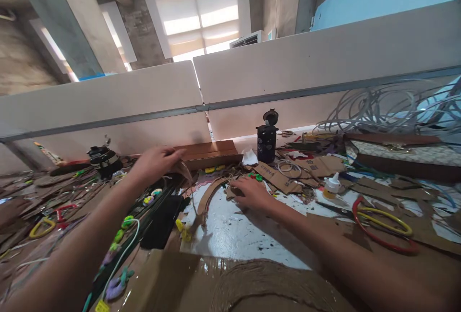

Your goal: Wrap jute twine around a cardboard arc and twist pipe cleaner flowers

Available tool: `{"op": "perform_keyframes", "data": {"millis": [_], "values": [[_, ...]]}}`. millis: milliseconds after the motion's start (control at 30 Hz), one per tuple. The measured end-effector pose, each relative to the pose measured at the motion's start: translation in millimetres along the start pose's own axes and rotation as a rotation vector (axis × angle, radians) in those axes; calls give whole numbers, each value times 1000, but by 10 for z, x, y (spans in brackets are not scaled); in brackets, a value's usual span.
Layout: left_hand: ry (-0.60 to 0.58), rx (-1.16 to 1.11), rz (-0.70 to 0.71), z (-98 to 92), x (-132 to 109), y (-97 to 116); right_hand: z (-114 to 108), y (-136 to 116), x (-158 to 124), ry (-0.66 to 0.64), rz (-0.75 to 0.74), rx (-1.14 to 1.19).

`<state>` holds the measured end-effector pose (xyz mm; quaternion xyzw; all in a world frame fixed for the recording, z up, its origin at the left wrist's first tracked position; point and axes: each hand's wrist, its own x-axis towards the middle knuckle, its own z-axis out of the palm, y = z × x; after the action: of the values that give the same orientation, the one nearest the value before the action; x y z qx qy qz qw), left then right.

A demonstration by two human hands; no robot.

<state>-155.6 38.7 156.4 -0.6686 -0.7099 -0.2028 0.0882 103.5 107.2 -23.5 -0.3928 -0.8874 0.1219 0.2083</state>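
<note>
My left hand (pixel 162 162) is raised over the table, its fingers pinched on a strand of brown twine (pixel 192 189) that hangs down toward a curved cardboard strip (pixel 211 197). My right hand (pixel 254 194) rests low at the strip's upper end, with its fingers curled there; the fingertips partly hide what they grip. Loose twine and small cardboard bits lie around those fingers. Close to me, a cardboard sheet (pixel 173 278) carries a glossy arc covered in rows of twine (pixel 277 278). A black phone (pixel 162 222) lies below my left hand.
Scissors with red and yellow handles (pixel 385 225) and a small glue bottle (pixel 331 187) lie at right. Behind stand a black flask (pixel 266 143), an open cardboard box (pixel 209 156) and a handbag (pixel 399 156). Another person's hand (pixel 13 213) shows at far left, near more scissors (pixel 43 228).
</note>
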Motion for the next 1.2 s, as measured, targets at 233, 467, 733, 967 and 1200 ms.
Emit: {"op": "perform_keyframes", "data": {"millis": [233,467,733,967,1200], "values": [[-253,-1,95,863,-62,179,166,71,51,92,38,93],[-246,-188,77,1427,-128,302,-78,367,71,172,84,217],[-312,-722,49,1730,-276,562,-260,376,11,135,1,434],[-320,-995,-64,1865,-351,606,-155,405,56,115,75,725],[-315,-1100,-129,1924,-386,588,-100,406,46,65,172,942]]}}
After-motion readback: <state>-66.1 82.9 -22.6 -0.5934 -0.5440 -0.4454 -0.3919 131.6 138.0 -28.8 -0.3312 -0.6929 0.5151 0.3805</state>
